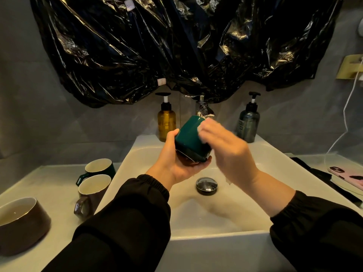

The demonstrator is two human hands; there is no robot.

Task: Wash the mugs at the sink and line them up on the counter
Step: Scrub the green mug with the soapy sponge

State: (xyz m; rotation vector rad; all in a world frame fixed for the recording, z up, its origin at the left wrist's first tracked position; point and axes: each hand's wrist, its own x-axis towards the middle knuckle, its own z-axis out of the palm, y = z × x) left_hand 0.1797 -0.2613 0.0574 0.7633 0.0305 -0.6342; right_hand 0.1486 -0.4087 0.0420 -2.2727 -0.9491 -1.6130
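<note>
On the far left I see one round, shiny brown bowl (21, 224) on the pale counter (55, 189). Next come two mugs, close together and just beside the sink (137, 150): a green mug (98, 167) behind and a brown mug (92, 193) in front. Both stand upright and are cream inside.

Over the smooth white sink, the left hand (176, 163) holds a third mug (192, 138), with the thumb on its side and the fingers curled under it. This held mug is dark green and glossy. It is tipped, with its bottom toward me.

The right hand (225, 146) is at the mug's right side. Its fingers are a blur, so I cannot tell if they are flat or holding something.

Below is one shiny round plug (206, 185). At the back stand two pump bottles, one amber (166, 122) and one grey (247, 124), with one metal tap (202, 108) between them.
</note>
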